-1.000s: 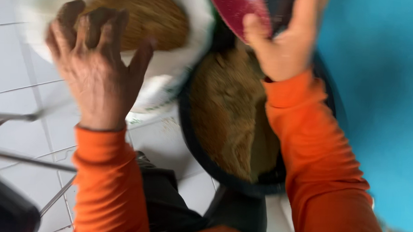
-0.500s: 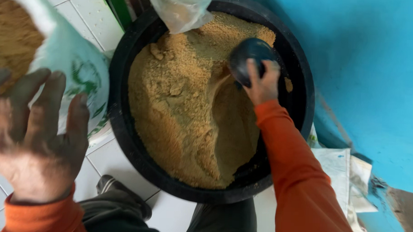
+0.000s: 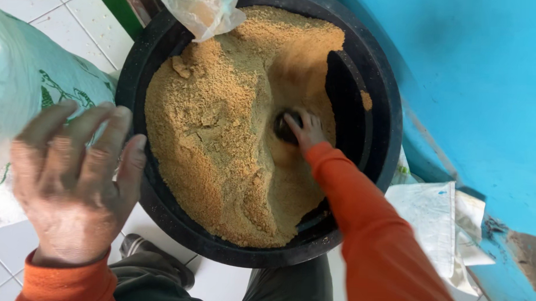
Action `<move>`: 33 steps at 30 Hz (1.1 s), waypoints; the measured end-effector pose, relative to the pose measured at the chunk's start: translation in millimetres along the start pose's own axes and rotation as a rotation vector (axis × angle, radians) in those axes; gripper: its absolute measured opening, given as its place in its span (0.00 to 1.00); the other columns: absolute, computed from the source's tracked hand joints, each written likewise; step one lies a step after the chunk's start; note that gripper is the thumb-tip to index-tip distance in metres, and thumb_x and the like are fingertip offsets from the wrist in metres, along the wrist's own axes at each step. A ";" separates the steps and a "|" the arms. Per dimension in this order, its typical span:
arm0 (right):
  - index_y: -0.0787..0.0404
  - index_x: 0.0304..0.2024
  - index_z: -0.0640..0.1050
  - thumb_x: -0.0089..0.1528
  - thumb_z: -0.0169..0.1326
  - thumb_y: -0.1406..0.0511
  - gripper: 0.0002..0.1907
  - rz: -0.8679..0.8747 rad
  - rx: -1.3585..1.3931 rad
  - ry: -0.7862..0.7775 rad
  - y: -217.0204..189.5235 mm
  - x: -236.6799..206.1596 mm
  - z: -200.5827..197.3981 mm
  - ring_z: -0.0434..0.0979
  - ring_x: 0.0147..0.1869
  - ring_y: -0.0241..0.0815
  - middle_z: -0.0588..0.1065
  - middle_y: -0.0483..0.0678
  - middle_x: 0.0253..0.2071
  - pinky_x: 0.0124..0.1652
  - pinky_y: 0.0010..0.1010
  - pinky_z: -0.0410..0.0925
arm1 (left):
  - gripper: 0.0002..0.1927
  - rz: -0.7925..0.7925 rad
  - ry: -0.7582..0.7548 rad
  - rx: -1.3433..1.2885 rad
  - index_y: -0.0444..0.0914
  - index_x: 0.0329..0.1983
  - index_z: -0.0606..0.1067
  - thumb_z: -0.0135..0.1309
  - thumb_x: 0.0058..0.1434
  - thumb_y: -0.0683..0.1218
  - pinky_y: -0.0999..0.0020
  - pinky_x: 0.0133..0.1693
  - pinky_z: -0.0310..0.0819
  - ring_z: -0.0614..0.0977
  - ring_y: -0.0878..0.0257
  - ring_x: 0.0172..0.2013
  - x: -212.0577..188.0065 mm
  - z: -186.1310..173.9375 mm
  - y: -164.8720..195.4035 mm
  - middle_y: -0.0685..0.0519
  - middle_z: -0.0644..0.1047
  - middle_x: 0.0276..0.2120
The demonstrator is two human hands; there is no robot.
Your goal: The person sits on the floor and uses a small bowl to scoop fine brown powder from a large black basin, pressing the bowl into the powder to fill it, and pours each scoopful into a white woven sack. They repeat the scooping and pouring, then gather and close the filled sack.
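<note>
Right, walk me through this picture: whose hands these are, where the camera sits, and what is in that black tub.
There is no machine here: a person in orange sleeves works with bare hands, and the one camera sits on their head, looking down. The right hand reaches deep into a big black tub of crumbly tan meal and grips a small dark scoop, partly buried. The left hand is open, fingers spread, holding nothing, close to a white sack with green print. A clear plastic bag hangs over the tub's far rim. Below are white floor tiles; a blue wall stands to the right.
</note>
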State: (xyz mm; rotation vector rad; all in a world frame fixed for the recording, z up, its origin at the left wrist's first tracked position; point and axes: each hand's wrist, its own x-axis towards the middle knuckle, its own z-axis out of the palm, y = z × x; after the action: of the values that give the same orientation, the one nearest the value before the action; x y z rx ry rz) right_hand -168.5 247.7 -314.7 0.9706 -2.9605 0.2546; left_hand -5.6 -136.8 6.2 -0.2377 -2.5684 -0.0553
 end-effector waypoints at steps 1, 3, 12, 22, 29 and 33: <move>0.49 0.70 0.67 0.49 0.59 0.75 0.46 0.025 0.076 -0.137 -2.3 -13.3 -12.0 0.59 0.68 0.72 0.58 0.65 0.67 0.65 0.58 0.59 | 0.16 0.015 0.000 -0.010 0.38 0.58 0.79 0.67 0.70 0.45 0.62 0.60 0.69 0.73 0.55 0.60 1.4 -2.6 2.2 0.52 0.76 0.55; 0.52 0.69 0.65 0.42 0.65 0.74 0.51 0.039 0.163 -0.230 -5.7 -29.5 -36.6 0.58 0.66 0.74 0.57 0.67 0.64 0.63 0.59 0.60 | 0.17 0.046 -0.009 0.004 0.39 0.58 0.79 0.67 0.68 0.45 0.62 0.59 0.69 0.73 0.56 0.60 3.5 -6.3 4.2 0.53 0.77 0.54; 0.47 0.76 0.63 0.63 0.55 0.77 0.41 -0.417 -0.373 0.283 64.4 61.6 -48.2 0.63 0.70 0.63 0.61 0.60 0.62 0.72 0.63 0.56 | 0.15 0.059 -0.095 0.086 0.41 0.59 0.79 0.64 0.72 0.47 0.66 0.60 0.68 0.73 0.59 0.60 -2.2 9.5 -5.7 0.56 0.76 0.57; 0.48 0.70 0.64 0.45 0.64 0.72 0.50 -0.044 -0.014 -0.010 82.8 18.7 8.3 0.62 0.68 0.72 0.62 0.65 0.64 0.65 0.62 0.58 | 0.17 0.058 -0.158 0.004 0.38 0.57 0.80 0.64 0.67 0.45 0.65 0.60 0.70 0.75 0.56 0.58 19.6 23.5 3.5 0.51 0.78 0.54; 0.37 0.74 0.60 0.50 0.65 0.65 0.51 0.356 0.270 -0.463 64.1 -65.4 -33.2 0.66 0.64 0.68 0.62 0.63 0.65 0.62 0.46 0.64 | 0.29 0.259 -0.271 -0.325 0.38 0.60 0.75 0.55 0.52 0.47 0.52 0.57 0.67 0.74 0.48 0.60 -2.1 42.1 66.2 0.44 0.76 0.57; 0.32 0.75 0.60 0.57 0.58 0.62 0.44 0.540 0.502 -0.762 62.3 -74.4 -29.5 0.72 0.65 0.56 0.69 0.56 0.66 0.62 0.40 0.66 | 0.23 0.363 -0.331 -0.342 0.39 0.59 0.75 0.53 0.59 0.45 0.53 0.62 0.66 0.72 0.52 0.61 -15.2 52.1 111.4 0.45 0.77 0.56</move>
State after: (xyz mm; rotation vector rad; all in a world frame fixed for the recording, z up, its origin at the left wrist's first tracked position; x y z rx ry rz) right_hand -146.1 345.5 -299.7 0.2491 -3.9419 0.8343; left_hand -0.3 -25.0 -47.0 -0.9051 -2.7822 -0.3457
